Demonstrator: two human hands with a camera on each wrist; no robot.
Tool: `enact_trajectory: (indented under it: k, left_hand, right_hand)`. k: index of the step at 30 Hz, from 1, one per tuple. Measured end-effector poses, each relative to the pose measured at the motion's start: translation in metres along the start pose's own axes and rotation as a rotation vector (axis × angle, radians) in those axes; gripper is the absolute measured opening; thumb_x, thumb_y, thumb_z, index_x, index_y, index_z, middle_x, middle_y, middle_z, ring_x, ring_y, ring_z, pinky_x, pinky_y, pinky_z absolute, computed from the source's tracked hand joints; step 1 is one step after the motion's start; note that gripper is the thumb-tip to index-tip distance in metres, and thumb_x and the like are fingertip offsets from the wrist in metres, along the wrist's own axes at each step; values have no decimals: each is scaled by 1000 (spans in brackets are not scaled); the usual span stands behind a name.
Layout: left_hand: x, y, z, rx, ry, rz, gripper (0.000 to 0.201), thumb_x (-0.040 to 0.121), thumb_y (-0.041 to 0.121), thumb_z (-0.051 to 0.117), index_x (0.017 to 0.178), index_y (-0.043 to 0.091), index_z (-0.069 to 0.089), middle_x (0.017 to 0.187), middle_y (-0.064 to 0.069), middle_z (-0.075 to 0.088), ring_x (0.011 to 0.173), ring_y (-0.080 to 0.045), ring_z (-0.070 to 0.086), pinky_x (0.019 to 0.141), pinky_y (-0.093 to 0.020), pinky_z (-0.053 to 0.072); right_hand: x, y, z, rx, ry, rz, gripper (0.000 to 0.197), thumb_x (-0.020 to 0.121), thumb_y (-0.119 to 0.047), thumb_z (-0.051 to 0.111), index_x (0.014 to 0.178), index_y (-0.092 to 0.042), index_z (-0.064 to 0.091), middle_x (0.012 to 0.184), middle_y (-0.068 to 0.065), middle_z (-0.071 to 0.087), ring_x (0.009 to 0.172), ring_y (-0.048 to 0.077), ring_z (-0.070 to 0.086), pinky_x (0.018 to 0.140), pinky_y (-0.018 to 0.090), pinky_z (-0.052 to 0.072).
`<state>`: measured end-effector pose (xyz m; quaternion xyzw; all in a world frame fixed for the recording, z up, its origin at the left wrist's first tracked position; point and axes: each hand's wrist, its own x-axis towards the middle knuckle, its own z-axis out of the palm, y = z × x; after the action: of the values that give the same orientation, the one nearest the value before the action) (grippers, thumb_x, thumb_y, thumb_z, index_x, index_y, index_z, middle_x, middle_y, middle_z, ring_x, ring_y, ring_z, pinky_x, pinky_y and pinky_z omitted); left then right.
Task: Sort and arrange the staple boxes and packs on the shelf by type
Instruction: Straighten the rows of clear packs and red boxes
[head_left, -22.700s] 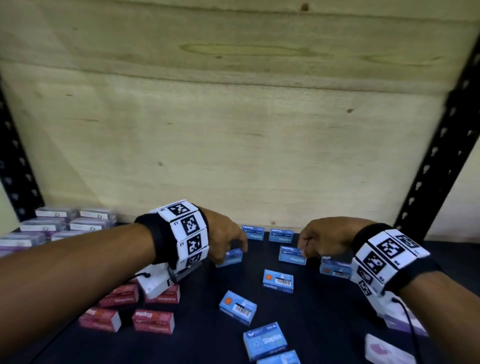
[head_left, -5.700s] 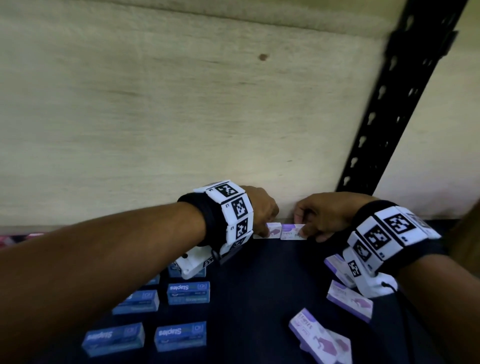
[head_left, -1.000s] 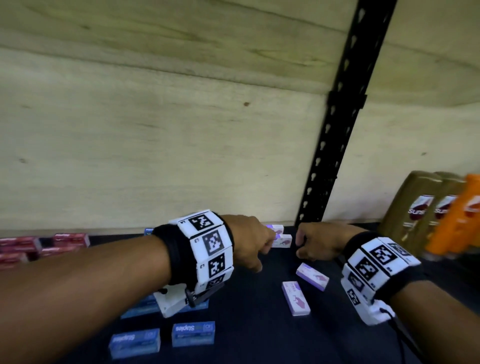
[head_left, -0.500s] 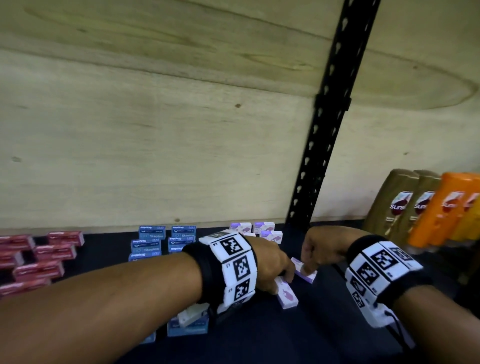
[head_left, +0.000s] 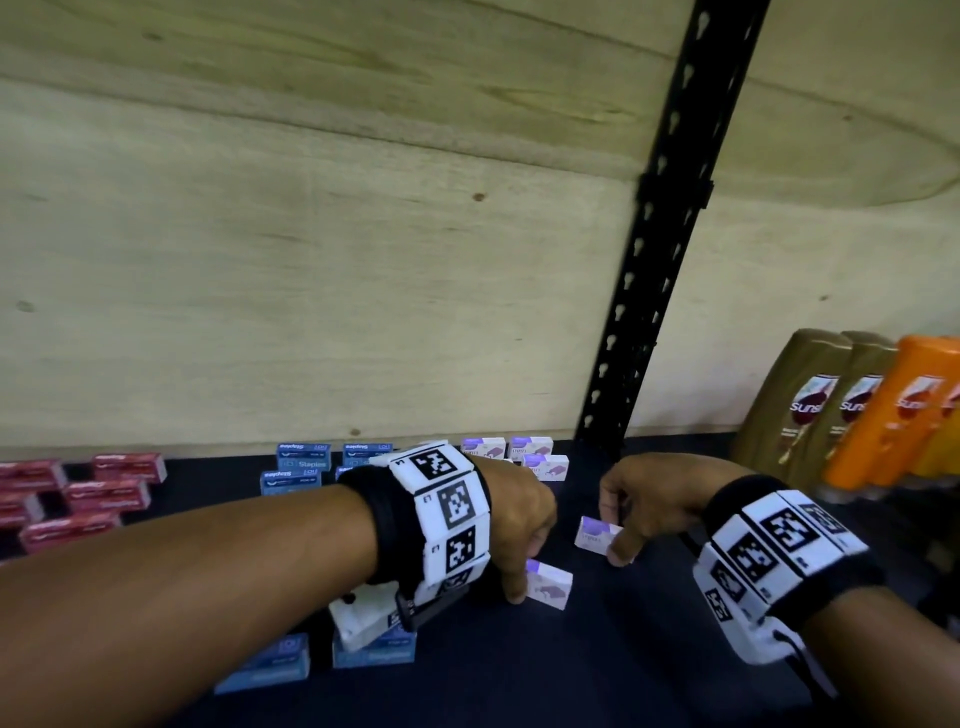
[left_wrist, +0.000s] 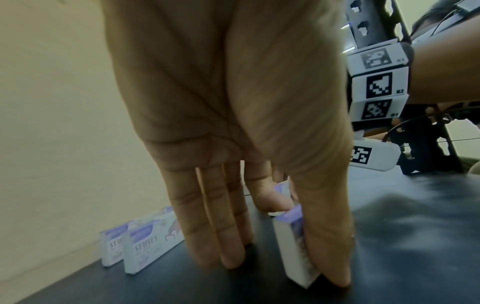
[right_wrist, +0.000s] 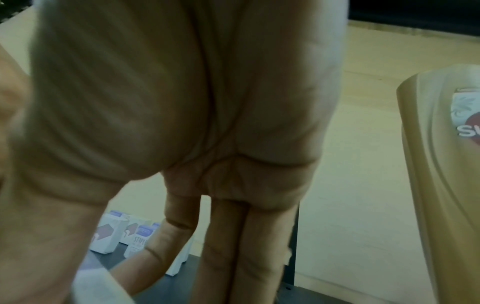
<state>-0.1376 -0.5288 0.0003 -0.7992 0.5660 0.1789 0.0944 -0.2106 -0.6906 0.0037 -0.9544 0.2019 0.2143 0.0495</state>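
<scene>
Head view: our left hand (head_left: 514, 519) and right hand (head_left: 644, 499) each pinch a purple staple pack (head_left: 548, 584) (edge grips); either could slip and topple the stood purple row (head_left: 519, 457).

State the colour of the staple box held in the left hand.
White with purple print; the staple box pinched by the left hand shows best in the left wrist view.

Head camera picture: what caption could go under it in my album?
Each hand, left and right, picks up one purple staple box from the dark shelf, beside rows of blue boxes and red boxes.
</scene>
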Motion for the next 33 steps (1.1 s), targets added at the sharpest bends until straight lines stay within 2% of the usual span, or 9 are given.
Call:
enact_trajectory:
  k: [3,7,13,16,18,21,23,28,33]
  left_hand:
    - [-1,-2,0,0,12,7,39,80,33,77,111,17,59,99,3,56,66,-3,42,51,-22,32]
    - [-1,-5,1,-30,38,0,29,84,30,73,108,19,60,99,4,57,67,-2,43,54,-21,35]
    - [4,-24,1,81,138,-45,29,94,19,61,121,8,61,95,0,48,74,-14,45,46,-13,29]
    - [10,-35,2,93,196,-131,16,93,21,62,106,26,54,97,3,48,84,-14,45,53,-20,33]
    - [17,-42,1,83,211,-174,18,93,22,62,94,27,45,98,4,48,85,-14,45,54,-20,34]
    - [23,-48,0,70,242,-199,38,92,22,64,68,29,35,97,3,48,85,-14,45,61,-22,37]
    - [25,-48,0,86,237,-212,44,92,24,64,65,29,30,96,3,48,84,-14,45,69,-23,36]
    - [30,-49,-3,117,212,-173,44,93,22,63,63,26,30,91,1,46,81,-14,44,47,-12,27]
    - [33,-47,-8,146,126,-169,48,90,20,66,56,16,32,44,-3,40,38,-14,39,23,-11,18]
  right_hand:
    - [-1,0,-2,-24,-19,13,32,70,-33,85,99,-27,71,105,-9,69,99,12,61,90,32,51]
    - [1,0,-1,-41,24,-1,24,78,-29,77,100,-31,67,107,-10,66,100,11,59,86,28,48]
    - [9,-1,1,23,132,-43,13,88,-34,66,91,-32,53,73,-11,62,74,10,59,74,28,47]
    - [9,-9,-2,25,144,-42,12,92,-31,62,90,-32,50,65,-9,59,64,13,60,70,29,50]
    - [9,-15,-3,9,149,-44,11,93,-30,60,94,-32,49,68,-10,56,61,11,58,69,29,49]
    - [9,-23,-5,-48,160,-55,13,96,-31,57,105,-31,48,73,-14,48,60,3,47,64,26,42]
    - [10,-27,-6,-74,155,-61,14,97,-31,56,108,-29,47,72,-14,45,60,2,44,57,21,36]
    - [14,-33,-7,-95,152,-47,15,97,-30,56,107,-29,45,74,-12,46,58,4,45,53,19,34]
    - [16,-32,-9,-83,162,-45,16,97,-28,58,103,-31,43,74,-13,45,55,0,42,50,18,32]
